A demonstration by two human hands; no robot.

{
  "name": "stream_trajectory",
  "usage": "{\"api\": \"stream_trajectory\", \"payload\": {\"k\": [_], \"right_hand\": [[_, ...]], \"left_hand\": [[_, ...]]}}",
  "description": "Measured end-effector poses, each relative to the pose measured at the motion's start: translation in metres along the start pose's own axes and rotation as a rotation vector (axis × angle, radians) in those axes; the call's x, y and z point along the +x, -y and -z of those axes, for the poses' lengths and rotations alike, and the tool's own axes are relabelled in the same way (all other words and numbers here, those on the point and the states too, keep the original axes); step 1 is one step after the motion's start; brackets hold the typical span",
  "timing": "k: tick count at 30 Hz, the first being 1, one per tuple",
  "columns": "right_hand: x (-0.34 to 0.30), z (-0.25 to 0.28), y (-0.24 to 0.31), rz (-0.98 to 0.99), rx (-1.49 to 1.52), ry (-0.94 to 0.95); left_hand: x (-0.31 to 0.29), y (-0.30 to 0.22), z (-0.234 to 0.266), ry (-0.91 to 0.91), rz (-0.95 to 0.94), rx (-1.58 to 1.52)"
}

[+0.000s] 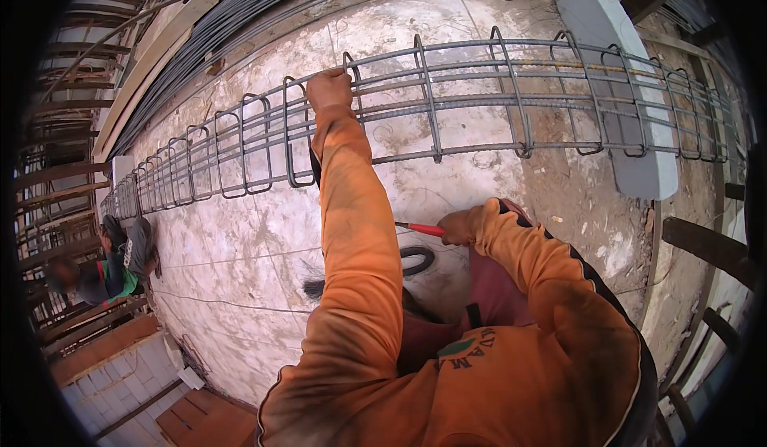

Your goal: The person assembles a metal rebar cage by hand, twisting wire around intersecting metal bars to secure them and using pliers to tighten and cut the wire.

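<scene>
A long rebar cage of straight bars and bent stirrups stretches across in front of me. My left hand is closed on its far upper bar, close beside a stirrup; the fingertips are partly hidden. Lower down, near my knee, my right hand grips a red-handled tool with a thin shank pointing left. My left sleeve hides its tip. On the floor between my arms lies a dark loop. A bundle of thin dark wire ends sticks out left of my sleeve.
A grey block lies under the cage's right part, a paler block near its left end. Long bars are stacked beyond, beside planks. A person sits at the left. Timber pieces jut in at right.
</scene>
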State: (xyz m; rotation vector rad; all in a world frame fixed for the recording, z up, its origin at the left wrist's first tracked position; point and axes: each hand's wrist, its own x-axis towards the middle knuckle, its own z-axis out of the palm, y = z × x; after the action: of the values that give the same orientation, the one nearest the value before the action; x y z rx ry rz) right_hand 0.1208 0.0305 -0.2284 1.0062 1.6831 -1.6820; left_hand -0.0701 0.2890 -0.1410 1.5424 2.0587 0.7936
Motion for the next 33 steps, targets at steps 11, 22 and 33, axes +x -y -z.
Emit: {"api": "stream_trajectory", "payload": {"k": [11, 22, 33], "right_hand": [[-0.005, -0.007, 0.005, 0.011, -0.108, -0.06], [-0.055, -0.022, 0.024, 0.277, -0.039, -0.125], [-0.121, -0.03, 0.103, 0.536, 0.369, 0.226]], "left_hand": [[0.001, -0.004, -0.001, 0.012, 0.023, 0.098], [-0.011, -0.074, 0.144, 0.594, -0.212, -0.047], [-0.208, 0.096, 0.185, 1.058, -0.166, -1.267]]}}
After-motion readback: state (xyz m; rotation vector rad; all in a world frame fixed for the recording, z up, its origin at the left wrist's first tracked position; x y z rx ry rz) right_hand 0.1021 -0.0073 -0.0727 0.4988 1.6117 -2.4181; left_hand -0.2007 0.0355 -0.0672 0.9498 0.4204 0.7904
